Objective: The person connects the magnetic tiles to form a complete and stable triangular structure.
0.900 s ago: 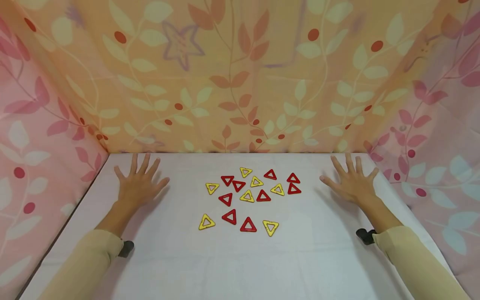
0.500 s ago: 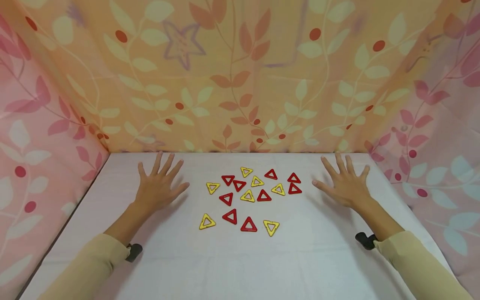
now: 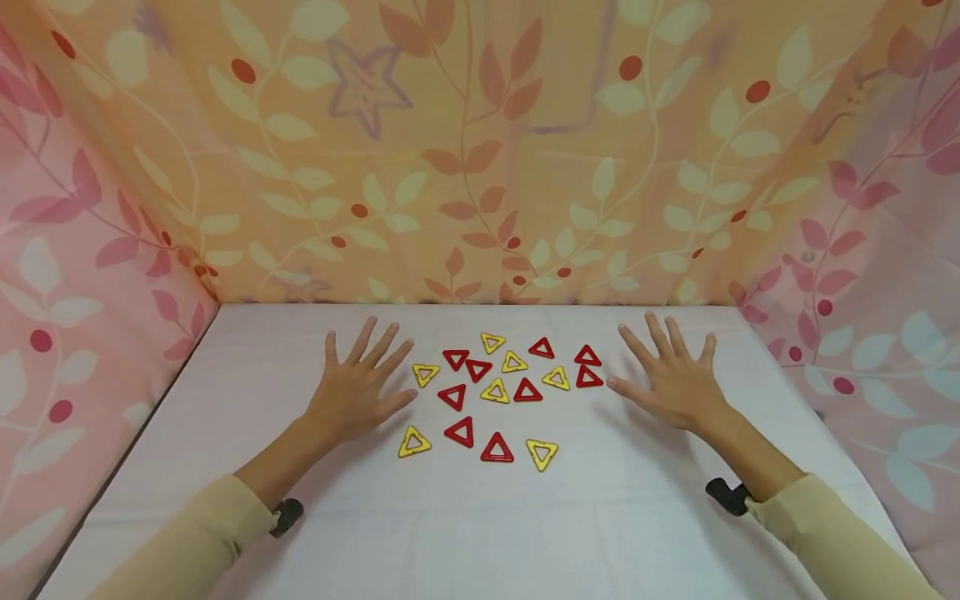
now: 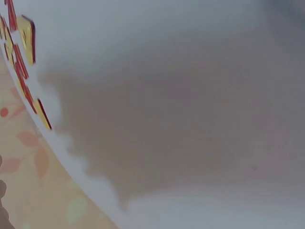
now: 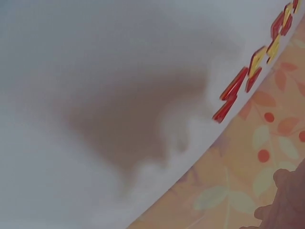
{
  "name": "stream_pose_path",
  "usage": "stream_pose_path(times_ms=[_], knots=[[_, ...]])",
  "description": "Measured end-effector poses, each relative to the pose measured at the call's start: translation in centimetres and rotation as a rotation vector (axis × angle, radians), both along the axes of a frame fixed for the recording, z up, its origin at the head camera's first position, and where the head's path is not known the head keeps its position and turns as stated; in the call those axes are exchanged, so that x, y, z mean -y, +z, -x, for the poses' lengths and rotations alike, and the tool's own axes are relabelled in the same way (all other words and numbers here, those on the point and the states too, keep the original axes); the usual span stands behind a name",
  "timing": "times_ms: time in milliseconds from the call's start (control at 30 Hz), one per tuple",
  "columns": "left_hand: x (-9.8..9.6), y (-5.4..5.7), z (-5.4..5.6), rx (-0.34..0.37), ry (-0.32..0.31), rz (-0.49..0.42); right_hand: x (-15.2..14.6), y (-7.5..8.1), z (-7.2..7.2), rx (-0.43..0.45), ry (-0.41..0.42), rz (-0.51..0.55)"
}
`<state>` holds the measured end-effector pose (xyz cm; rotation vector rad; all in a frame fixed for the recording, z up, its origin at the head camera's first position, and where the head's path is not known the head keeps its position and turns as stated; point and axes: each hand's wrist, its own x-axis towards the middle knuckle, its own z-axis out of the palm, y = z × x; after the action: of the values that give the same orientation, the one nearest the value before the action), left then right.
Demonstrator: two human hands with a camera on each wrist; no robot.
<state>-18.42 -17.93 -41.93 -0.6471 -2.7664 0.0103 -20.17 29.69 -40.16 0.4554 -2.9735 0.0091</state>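
Several flat triangular frames, some red and some yellow, lie scattered on the white cloth in the head view. My left hand (image 3: 352,396) hovers left of them with fingers spread, its thumb tip close to a yellow triangle (image 3: 425,374). On the other side my right hand (image 3: 677,385) is spread too, its thumb near a red triangle (image 3: 588,377) at the right end of the group. Neither hand holds anything. Closest to me lie a red triangle (image 3: 497,449) and a yellow triangle (image 3: 542,454). Fingertips of the right hand (image 5: 286,200) edge into the right wrist view.
A white cloth (image 3: 480,533) covers the table. Patterned leaf-print curtains stand behind it (image 3: 480,208) and along both sides. A dark wrist camera (image 3: 287,517) sits under the left sleeve, another dark camera (image 3: 727,497) under the right. Hand shadows fall on the cloth.
Both hands have moved inward toward the triangles, the left one farther to the right, the right one a little to the left. The triangles lie as before.
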Motion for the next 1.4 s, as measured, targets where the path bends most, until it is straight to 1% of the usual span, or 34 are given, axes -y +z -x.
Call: stream_pose_path(times_ms=[167,300,400,467,567,700,767,833,933,1033,1100,1167,1233,1300,1400], knots=[[-1.1,-0.1,-0.5,0.011,-0.042,0.024,1.1,0.0,-0.6,-0.005,0.052,0.003],[-1.9,-0.1,-0.9,0.024,-0.074,0.022,1.8,-0.2,-1.0,-0.003,0.096,0.005],[-2.5,-0.1,-1.2,0.046,-0.094,0.011,2.3,-0.2,-1.3,0.025,0.125,0.017],[-2.9,-0.1,-1.4,0.072,-0.104,0.002,2.7,-0.2,-1.6,0.068,0.140,0.047],[-3.6,0.0,-1.8,0.137,-0.120,-0.062,3.3,-0.1,-2.0,0.173,0.168,0.155],[-4.6,0.1,-2.2,0.243,-0.138,-0.212,3.8,0.0,-2.4,0.319,0.188,0.334],[-5.0,0.1,-2.3,0.285,-0.140,-0.272,4.0,-0.1,-2.5,0.358,0.199,0.393],[-5.4,0.1,-2.3,0.318,-0.135,-0.320,4.2,-0.2,-2.5,0.377,0.221,0.445],[-6.0,0.0,-2.5,0.365,-0.117,-0.371,4.6,-0.4,-2.6,0.376,0.271,0.472],[-6.5,0.0,-2.7,0.440,-0.096,-0.448,4.9,-0.6,-2.7,0.403,0.319,0.497],[-6.9,0.2,-2.9,0.511,-0.088,-0.523,5.1,-0.8,-2.7,0.452,0.345,0.535],[-7.3,0.3,-2.9,0.572,-0.099,-0.598,5.3,-1.0,-2.8,0.521,0.364,0.584],[-7.7,0.4,-2.9,0.612,-0.115,-0.645,5.4,-1.1,-2.9,0.589,0.376,0.635],[-8.0,0.3,-2.9,0.637,-0.140,-0.667,5.6,-1.3,-2.9,0.646,0.385,0.673],[-8.4,0.1,-2.9,0.656,-0.142,-0.664,5.7,-1.6,-2.9,0.699,0.387,0.700]])
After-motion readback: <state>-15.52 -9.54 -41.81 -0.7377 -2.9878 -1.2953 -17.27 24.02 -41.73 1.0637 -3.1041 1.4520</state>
